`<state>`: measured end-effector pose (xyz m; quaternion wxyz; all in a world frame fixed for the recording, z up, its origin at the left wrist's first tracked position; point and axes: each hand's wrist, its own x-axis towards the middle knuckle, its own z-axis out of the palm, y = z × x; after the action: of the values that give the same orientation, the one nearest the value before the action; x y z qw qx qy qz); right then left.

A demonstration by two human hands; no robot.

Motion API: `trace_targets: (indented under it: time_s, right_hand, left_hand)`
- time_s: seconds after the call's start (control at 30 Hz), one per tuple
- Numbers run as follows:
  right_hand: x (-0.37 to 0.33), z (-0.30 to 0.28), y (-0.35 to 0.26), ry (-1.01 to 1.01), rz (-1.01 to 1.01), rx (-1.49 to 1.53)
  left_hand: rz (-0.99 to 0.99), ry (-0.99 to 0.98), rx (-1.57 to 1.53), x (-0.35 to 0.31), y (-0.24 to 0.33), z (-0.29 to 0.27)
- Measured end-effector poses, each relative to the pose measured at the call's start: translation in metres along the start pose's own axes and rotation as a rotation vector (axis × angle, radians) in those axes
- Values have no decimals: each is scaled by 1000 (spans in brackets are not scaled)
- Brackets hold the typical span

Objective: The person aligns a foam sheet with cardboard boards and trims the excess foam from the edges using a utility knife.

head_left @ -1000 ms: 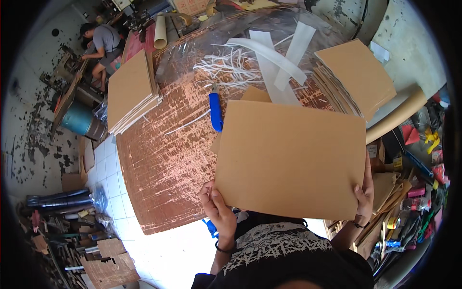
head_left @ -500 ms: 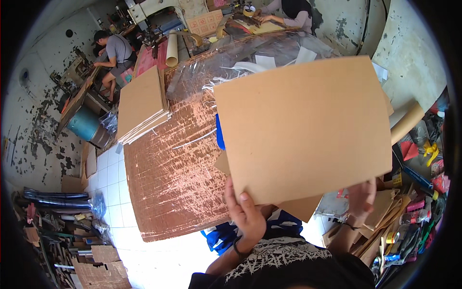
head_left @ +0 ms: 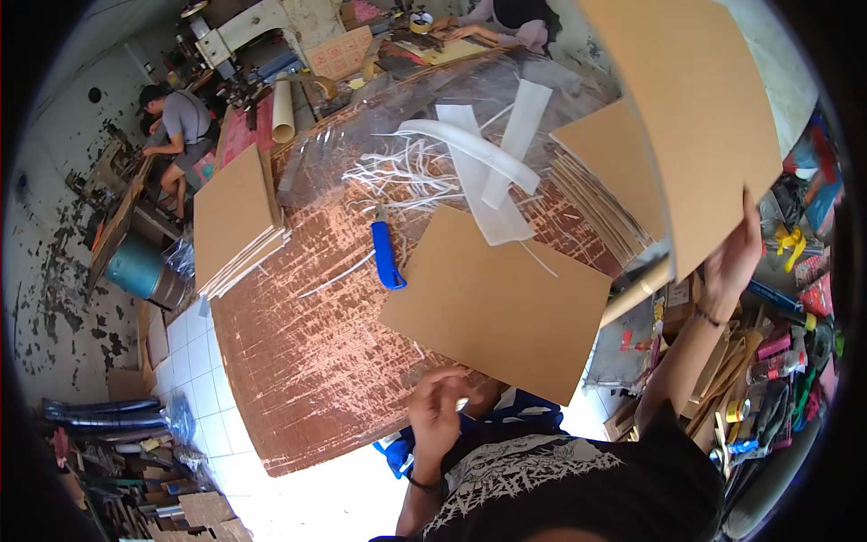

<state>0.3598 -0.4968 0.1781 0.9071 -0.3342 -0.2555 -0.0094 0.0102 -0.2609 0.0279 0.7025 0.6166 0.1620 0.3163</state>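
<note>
The right hand (head_left: 733, 257) holds a raised cardboard sheet (head_left: 700, 117) by its lower right edge, fingers closed on it; the sheet hangs tilted at the right, partly covering the right cardboard stack (head_left: 614, 163). The left hand (head_left: 438, 411) is near the counter's (head_left: 298, 370) near edge, fingers loosely bent and slightly parted, just beside a second cardboard sheet (head_left: 506, 307); whether they touch it, I cannot tell. That sheet lies flat on the counter, with a blue cutter (head_left: 386, 257) just left of it. Beyond lie white strips (head_left: 470, 149) and thin shreds (head_left: 406, 170); another cardboard stack (head_left: 235, 212) sits at the left.
</note>
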Motion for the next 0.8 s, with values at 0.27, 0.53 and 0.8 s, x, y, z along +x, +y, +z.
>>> trace_targets:
  time_s: [0.27,0.53,0.8]
  right_hand:
    - [57,-81,40,324,28,-494]
    - [50,-121,68,354,248,-688]
    - [62,-141,68,293,2,-1736]
  left_hand:
    - [97,458,131,-14,3,-29]
    - [95,531,212,-22,-1,-42]
    - [84,690,322,-37,2,-56]
